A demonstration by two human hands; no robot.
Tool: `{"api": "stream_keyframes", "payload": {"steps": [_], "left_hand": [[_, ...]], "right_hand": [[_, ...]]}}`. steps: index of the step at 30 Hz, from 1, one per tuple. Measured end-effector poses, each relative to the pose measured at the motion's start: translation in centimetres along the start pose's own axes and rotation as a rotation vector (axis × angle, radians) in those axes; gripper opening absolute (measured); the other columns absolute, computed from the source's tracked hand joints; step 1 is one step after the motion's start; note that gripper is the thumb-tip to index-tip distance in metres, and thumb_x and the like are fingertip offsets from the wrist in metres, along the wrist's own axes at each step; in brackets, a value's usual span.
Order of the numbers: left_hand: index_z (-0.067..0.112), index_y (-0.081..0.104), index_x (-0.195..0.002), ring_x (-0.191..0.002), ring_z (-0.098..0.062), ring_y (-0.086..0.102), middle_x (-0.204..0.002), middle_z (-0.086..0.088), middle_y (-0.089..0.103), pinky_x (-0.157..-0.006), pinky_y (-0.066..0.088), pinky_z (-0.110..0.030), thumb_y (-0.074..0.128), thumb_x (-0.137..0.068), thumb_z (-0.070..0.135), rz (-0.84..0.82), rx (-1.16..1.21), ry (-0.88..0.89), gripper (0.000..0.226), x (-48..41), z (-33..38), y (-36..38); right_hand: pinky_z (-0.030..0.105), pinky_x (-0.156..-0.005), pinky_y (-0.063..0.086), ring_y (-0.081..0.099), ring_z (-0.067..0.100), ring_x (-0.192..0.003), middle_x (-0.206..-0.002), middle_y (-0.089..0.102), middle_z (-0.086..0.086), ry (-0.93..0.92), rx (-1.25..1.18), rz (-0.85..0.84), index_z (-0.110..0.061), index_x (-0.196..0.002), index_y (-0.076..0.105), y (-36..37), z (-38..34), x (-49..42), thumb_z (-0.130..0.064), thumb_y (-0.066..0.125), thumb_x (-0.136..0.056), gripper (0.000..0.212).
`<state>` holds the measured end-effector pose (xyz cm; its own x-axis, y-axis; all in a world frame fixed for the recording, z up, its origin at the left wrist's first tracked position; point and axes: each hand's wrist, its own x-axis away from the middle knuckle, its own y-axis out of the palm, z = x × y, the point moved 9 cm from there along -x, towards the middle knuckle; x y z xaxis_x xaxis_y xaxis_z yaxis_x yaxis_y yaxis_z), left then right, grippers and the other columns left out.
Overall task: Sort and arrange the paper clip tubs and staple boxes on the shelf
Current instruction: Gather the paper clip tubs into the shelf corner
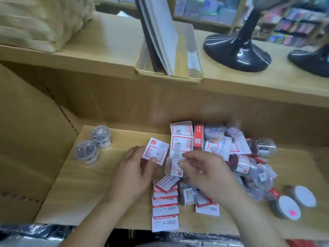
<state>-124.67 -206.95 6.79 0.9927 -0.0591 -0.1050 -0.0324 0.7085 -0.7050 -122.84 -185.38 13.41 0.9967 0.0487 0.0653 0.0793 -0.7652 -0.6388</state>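
Two tubs [86, 152] of clips, left hand [132, 168] gripping box [155, 153]

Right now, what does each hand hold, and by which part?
The left hand grips a staple box by its lower left corner. Whether the right hand holds anything cannot be told.

Shelf [92, 184]: pale wood-grain board, matt, smooth. Each staple box [165, 212]: matt white card, red print. Paper clip tubs [86, 152]: clear glossy plastic, metal clips inside. Bags [263, 177] in the heap: thin clear film, shiny, crinkled. Stand base [236, 50]: black glossy plastic. Tray [167, 76]: brown cardboard, clear shiny plastic side.
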Motion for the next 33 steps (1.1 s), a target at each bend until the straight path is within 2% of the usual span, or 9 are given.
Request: {"api": "stream_keyframes", "payload": {"steps": [2, 5, 10, 16, 20, 22, 25, 29, 33], "left_hand": [[0.024, 0.066, -0.123, -0.12, -0.021, 0.058, -0.129, 0.001, 0.064, -0.1, 0.045, -0.033, 0.049, -0.089, 0.051, 0.038, -0.1, 0.086, 0.047, -0.2, 1.5, -0.3], [0.017, 0.071, -0.115, -0.109, -0.019, 0.062, -0.121, 0.005, 0.066, -0.093, 0.043, -0.024, 0.052, -0.09, 0.045, 0.045, -0.003, 0.211, 0.042, -0.1, 5.5, 0.1], [0.026, 0.068, -0.114, -0.102, -0.01, 0.064, -0.11, 0.014, 0.065, -0.085, 0.053, -0.031, 0.065, -0.09, 0.04, -0.172, 0.147, 0.459, 0.027, 2.0, 13.3, 4.8], [0.034, 0.064, -0.123, -0.11, -0.005, 0.062, -0.122, 0.024, 0.058, -0.091, 0.052, -0.03, 0.064, -0.09, 0.048, -0.346, 0.157, 0.495, 0.036, 4.4, 12.8, 8.9], [0.023, 0.068, -0.123, -0.114, -0.009, 0.058, -0.125, 0.017, 0.058, -0.096, 0.045, -0.026, 0.059, -0.091, 0.046, -0.264, 0.079, 0.539, 0.04, 4.1, 15.0, 8.9], [0.022, 0.062, -0.132, -0.117, -0.013, 0.055, -0.129, 0.012, 0.056, -0.095, 0.047, -0.027, 0.058, -0.09, 0.047, -0.268, 0.0, 0.581, 0.048, 4.4, 17.0, 10.2], [0.023, 0.054, -0.139, -0.117, -0.02, 0.053, -0.13, 0.006, 0.058, -0.092, 0.051, -0.034, 0.061, -0.084, 0.053, -0.273, -0.195, 0.554, 0.063, 4.4, 19.2, 13.5], [0.022, 0.058, -0.129, -0.109, -0.026, 0.053, -0.119, 0.002, 0.062, -0.09, 0.051, -0.043, 0.064, -0.079, 0.052, -0.245, -0.306, 0.453, 0.059, 4.2, 19.9, 16.1], [0.021, 0.061, -0.128, -0.109, -0.025, 0.055, -0.116, 0.002, 0.062, -0.091, 0.052, -0.044, 0.067, -0.078, 0.053, -0.107, -0.291, 0.409, 0.059, 4.7, 20.5, 14.7]], "right_hand": [[0.032, -0.08, 0.056, 0.068, 0.004, -0.087, -0.091, 0.073, -0.017, -0.012, 0.009, 0.05, -0.027, -0.102, 0.076, -2.8, 0.6, 1.6, -0.033, 0.075, -0.088, 0.015], [0.028, -0.075, 0.056, 0.07, 0.002, -0.083, -0.089, 0.075, -0.019, 0.089, -0.086, 0.236, -0.032, -0.097, 0.077, -8.6, 3.1, 3.8, -0.026, 0.077, -0.087, 0.012], [0.013, -0.064, 0.052, 0.067, 0.001, -0.079, -0.084, 0.073, -0.017, 0.201, -0.04, 0.355, -0.033, -0.096, 0.073, -12.5, 7.0, 5.9, -0.021, 0.081, -0.083, 0.019], [0.011, -0.062, 0.05, 0.066, 0.0, -0.072, -0.082, 0.074, -0.016, 0.344, -0.138, 0.558, -0.026, -0.094, 0.076, -17.2, 11.5, 12.2, -0.02, 0.078, -0.085, 0.011], [0.039, -0.078, 0.059, 0.074, 0.014, -0.083, -0.09, 0.075, -0.016, 0.522, -0.117, 0.636, -0.027, -0.102, 0.076, -18.0, 16.3, 17.6, -0.028, 0.079, -0.085, 0.017], [0.035, -0.075, 0.055, 0.075, 0.02, -0.081, -0.091, 0.074, -0.017, 0.553, -0.102, 0.665, -0.028, -0.1, 0.075, -18.1, 18.0, 18.9, -0.032, 0.079, -0.084, 0.016], [0.015, -0.068, 0.047, 0.069, 0.01, -0.082, -0.1, 0.069, -0.015, 0.56, -0.025, 0.622, -0.028, -0.104, 0.073, -17.8, 19.6, 18.1, -0.031, 0.08, -0.083, 0.023], [0.033, -0.082, 0.05, 0.065, 0.02, -0.096, -0.119, 0.058, -0.01, 0.5, 0.186, 0.415, -0.028, -0.119, 0.067, -17.0, 22.2, 15.2, -0.037, 0.087, -0.071, 0.053], [0.035, -0.074, 0.048, 0.061, 0.028, -0.104, -0.124, 0.052, -0.008, 0.443, 0.329, 0.285, -0.035, -0.129, 0.057, -16.4, 24.6, 14.4, -0.036, 0.088, -0.066, 0.07]]}}
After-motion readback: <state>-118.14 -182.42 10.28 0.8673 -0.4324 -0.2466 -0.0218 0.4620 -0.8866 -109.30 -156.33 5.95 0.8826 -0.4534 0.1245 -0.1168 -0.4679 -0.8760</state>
